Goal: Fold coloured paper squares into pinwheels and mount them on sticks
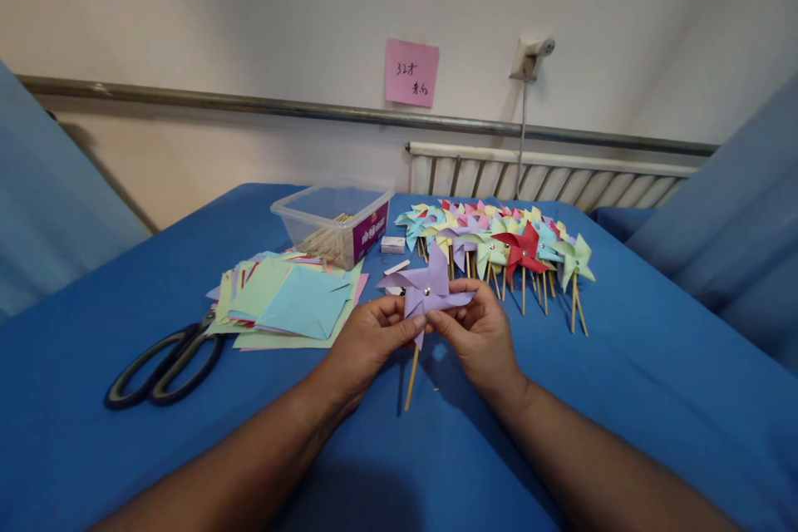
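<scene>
A purple paper pinwheel (436, 283) with a silver pin at its centre is held up in front of me. My left hand (374, 341) pinches its lower left blade, and my right hand (480, 332) pinches the lower right side. The two thumbs nearly meet below the pin. From under the blades the pinwheel's thin wooden stick (411, 382) slants down toward me. My fingers behind the paper are partly hidden. Just behind the pinwheel lie a small white box (392, 245) and a white piece (397, 267), partly covered by it.
Blue cloth (623, 416) covers the table. Cut paper squares (305, 299) and black-handled scissors (165, 366) lie left. A clear plastic tub (299, 216) holds wooden sticks. Several coloured pinwheels (527, 253) lie piled back right. Behind stand a wall pipe (280, 106) and a radiator (554, 174).
</scene>
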`<state>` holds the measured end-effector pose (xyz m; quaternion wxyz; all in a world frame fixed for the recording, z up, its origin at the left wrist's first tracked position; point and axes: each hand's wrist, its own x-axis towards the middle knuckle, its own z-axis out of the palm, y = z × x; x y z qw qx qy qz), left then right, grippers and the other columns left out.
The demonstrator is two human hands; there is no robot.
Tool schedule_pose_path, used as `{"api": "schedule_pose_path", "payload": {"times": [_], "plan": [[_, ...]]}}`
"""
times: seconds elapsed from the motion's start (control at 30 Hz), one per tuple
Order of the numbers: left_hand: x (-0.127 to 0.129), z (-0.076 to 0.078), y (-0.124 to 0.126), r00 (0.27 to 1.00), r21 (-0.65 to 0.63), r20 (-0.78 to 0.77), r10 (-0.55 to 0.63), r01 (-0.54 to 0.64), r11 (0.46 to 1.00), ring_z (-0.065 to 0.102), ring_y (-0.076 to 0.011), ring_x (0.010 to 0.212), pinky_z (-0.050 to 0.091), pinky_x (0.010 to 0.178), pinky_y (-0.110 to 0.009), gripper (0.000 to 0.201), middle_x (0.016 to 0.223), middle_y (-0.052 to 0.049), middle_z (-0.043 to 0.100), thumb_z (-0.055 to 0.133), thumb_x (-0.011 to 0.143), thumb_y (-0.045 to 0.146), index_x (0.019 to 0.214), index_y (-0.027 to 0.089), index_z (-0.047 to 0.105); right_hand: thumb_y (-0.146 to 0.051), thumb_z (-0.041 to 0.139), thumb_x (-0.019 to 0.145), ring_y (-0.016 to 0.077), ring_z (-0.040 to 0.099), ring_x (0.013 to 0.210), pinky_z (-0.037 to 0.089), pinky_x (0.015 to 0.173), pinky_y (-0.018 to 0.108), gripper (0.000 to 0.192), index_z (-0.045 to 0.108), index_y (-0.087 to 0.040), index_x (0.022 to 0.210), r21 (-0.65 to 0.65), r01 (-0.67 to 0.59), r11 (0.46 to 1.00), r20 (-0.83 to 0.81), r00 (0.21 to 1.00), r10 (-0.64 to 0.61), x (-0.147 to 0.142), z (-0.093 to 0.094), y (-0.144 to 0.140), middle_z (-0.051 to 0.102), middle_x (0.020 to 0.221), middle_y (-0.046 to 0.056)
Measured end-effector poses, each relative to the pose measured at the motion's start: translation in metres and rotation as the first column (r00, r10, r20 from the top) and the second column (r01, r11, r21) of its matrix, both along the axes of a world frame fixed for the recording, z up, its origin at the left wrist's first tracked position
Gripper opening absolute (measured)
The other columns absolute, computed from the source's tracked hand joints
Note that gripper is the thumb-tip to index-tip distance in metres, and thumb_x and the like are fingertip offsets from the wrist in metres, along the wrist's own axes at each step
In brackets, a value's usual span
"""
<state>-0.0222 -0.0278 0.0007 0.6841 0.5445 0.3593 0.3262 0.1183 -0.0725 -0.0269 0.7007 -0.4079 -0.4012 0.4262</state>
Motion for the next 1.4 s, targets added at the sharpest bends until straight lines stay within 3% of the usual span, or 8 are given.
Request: {"api": "schedule_pose_path", "payload": {"times": [0.3, 0.53, 0.8, 1.07, 1.17, 1.3, 1.4], "plan": [[0.002, 0.003, -0.003, 1.000, 0.003, -0.007, 0.001, -0.001, 1.000, 0.061, -0.0153, 0.070, 0.044, 0.065, -0.025, 0.030, 0.078, -0.006, 0.071, 0.079, 0.065, 0.034, 0.086, 0.014, 0.070, -0.032, 0.072, 0.075, 0.0152, 0.066, 0.059, 0.052, 0.058, 0.028, 0.035, 0.050, -0.023, 0.101, 0.004, 0.100, 0.995, 0.156, 0.983, -0.100, 0.001, -0.010, 0.001, 0.068, 0.070, -0.002], [0.003, 0.001, -0.005, 1.000, -0.018, 0.026, -0.004, 0.005, 1.000, 0.061, -0.0139, 0.071, 0.044, 0.068, -0.024, 0.029, 0.077, -0.004, 0.071, 0.079, 0.066, 0.031, 0.088, 0.015, 0.070, -0.033, 0.071, 0.077, 0.0138, 0.065, 0.056, 0.052, 0.057, 0.027, 0.032, 0.051, -0.023, 0.099, -0.013, 0.110, 0.994, 0.166, 0.980, -0.107, 0.000, -0.011, 0.001, 0.069, 0.072, -0.002], [0.001, -0.001, 0.000, 1.000, -0.029, 0.016, -0.022, 0.023, 0.999, 0.060, -0.0137, 0.072, 0.043, 0.066, -0.025, 0.028, 0.082, -0.006, 0.069, 0.075, 0.071, 0.034, 0.090, 0.014, 0.069, -0.031, 0.075, 0.072, 0.0113, 0.063, 0.056, 0.051, 0.055, 0.025, 0.039, 0.050, -0.023, 0.102, 0.001, 0.041, 0.999, -0.020, 0.999, -0.041, -0.002, 0.003, -0.001, 0.065, 0.071, -0.004], [-0.002, 0.000, 0.002, 1.000, -0.057, 0.021, 0.014, -0.012, 0.998, 0.056, -0.0113, 0.066, 0.041, 0.062, -0.022, 0.026, 0.080, -0.004, 0.067, 0.076, 0.070, 0.034, 0.087, 0.015, 0.068, -0.029, 0.078, 0.069, 0.0106, 0.061, 0.057, 0.047, 0.053, 0.023, 0.045, 0.052, -0.023, 0.106, -0.018, 0.003, 1.000, -0.035, 0.999, -0.003, 0.000, 0.000, 0.002, 0.066, 0.076, -0.003], [-0.002, 0.002, 0.002, 0.999, -0.093, 0.034, 0.012, -0.009, 0.996, 0.056, -0.0103, 0.066, 0.041, 0.062, -0.021, 0.024, 0.078, -0.003, 0.067, 0.075, 0.072, 0.032, 0.087, 0.016, 0.068, -0.034, 0.076, 0.072, 0.0093, 0.058, 0.054, 0.045, 0.053, 0.022, 0.039, 0.059, -0.020, 0.104, -0.030, 0.012, 0.999, -0.047, 0.999, -0.013, 0.005, -0.001, 0.002, 0.064, 0.068, -0.004], [-0.003, 0.005, 0.001, 0.997, -0.143, 0.083, 0.001, 0.011, 0.990, 0.053, -0.0085, 0.061, 0.040, 0.060, -0.020, 0.018, 0.071, -0.001, 0.064, 0.074, 0.073, 0.028, 0.083, 0.015, 0.068, -0.047, 0.064, 0.083, 0.0089, 0.058, 0.060, 0.044, 0.056, 0.022, 0.032, 0.068, -0.017, 0.094, -0.026, -0.055, 0.998, -0.222, 0.974, 0.048, 0.016, 0.005, 0.002, 0.068, 0.083, 0.003], [-0.003, 0.006, 0.000, 0.992, -0.158, 0.108, -0.058, 0.075, 0.985, 0.052, -0.0081, 0.060, 0.040, 0.060, -0.020, 0.017, 0.068, 0.000, 0.063, 0.075, 0.071, 0.026, 0.081, 0.014, 0.068, -0.045, 0.072, 0.076, 0.0088, 0.057, 0.061, 0.043, 0.054, 0.020, 0.030, 0.069, -0.017, 0.085, -0.031, -0.117, 0.993, -0.315, 0.944, 0.101, 0.022, 0.008, 0.004, 0.068, 0.081, 0.002]]}}
